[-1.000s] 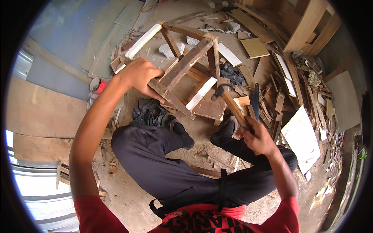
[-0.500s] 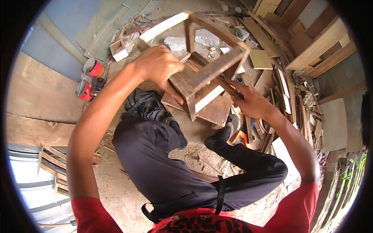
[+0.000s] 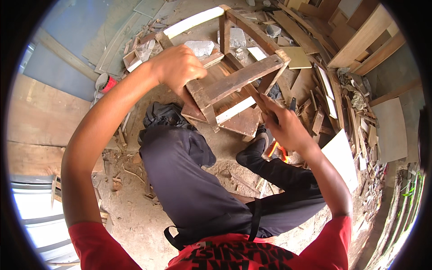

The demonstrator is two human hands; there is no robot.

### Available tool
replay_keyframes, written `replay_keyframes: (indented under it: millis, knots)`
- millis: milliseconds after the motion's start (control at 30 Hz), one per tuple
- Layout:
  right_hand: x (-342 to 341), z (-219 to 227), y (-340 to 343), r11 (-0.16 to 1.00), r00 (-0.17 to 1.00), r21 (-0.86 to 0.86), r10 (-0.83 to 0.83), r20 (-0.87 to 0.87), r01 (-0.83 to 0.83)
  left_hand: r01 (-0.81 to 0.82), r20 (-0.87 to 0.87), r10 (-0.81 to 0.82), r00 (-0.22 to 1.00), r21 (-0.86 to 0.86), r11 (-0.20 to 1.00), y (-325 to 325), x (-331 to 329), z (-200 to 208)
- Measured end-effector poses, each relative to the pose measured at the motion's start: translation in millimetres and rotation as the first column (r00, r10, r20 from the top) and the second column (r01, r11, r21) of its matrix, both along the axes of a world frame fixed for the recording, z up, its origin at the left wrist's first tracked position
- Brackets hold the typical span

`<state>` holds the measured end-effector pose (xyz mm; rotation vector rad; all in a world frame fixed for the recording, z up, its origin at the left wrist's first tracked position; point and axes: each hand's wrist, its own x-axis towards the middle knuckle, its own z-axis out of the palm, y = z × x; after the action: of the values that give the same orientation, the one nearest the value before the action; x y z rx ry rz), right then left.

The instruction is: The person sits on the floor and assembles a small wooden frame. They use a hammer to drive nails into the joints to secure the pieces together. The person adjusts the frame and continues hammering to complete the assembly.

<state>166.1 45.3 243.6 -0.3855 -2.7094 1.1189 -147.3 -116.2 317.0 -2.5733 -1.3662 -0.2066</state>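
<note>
A brown wooden frame point(image 3: 245, 80), like a stool's with legs and cross rails, is held tilted out in front of me. My left hand point(image 3: 179, 69) is closed round a rail on its left side. My right hand point(image 3: 288, 127) grips a lower bar at its right side, with the fingertips partly hidden. White strips show along the far rail and a near lower one. Below the frame is a brown wooden box or block point(image 3: 243, 121), largely covered by it. A small dark upright piece point(image 3: 293, 104) shows beside my right hand; I cannot tell its kind.
Black cloth point(image 3: 164, 119) lies on the floor left of the frame. An orange tool point(image 3: 280, 152) is by my right foot. Wood scraps and planks point(image 3: 328, 114) crowd the right side. Grey concrete lumps point(image 3: 200, 47) lie beyond the frame, and a red can point(image 3: 105, 83) stands left.
The frame has tipped slightly and shifted a little left, both hands still gripping it. My right hand has moved slightly down; the view has shifted too.
</note>
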Motion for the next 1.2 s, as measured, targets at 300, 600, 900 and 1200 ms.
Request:
replay_keyframes:
  millis: [300, 600, 900, 1200]
  knots:
    - [-40.3, 43.8, 10.0, 0.993, 0.97, 0.105, 0.028, 0.24, -0.055, -0.123, 0.019, 0.125, 0.992, -0.057, 0.991, -8.7, 4.0, -8.0]
    - [-51.5, 53.5, 13.6, 0.969, 0.965, 0.221, 0.054, 0.257, -0.113, -0.116, 0.054, 0.117, 0.992, -0.027, 0.993, -13.1, 7.9, -5.2]
    - [-72.7, 62.5, 9.5, 0.941, 0.867, 0.157, 0.2, 0.456, -0.3, -0.095, 0.0, 0.095, 0.995, 0.002, 0.995, -17.4, 2.0, -8.8]
    - [-65.4, 55.8, 4.9, 0.931, 0.917, 0.198, 0.232, 0.326, -0.306, -0.118, -0.039, 0.117, 0.992, -0.045, 0.992, -17.6, 9.4, -7.1]
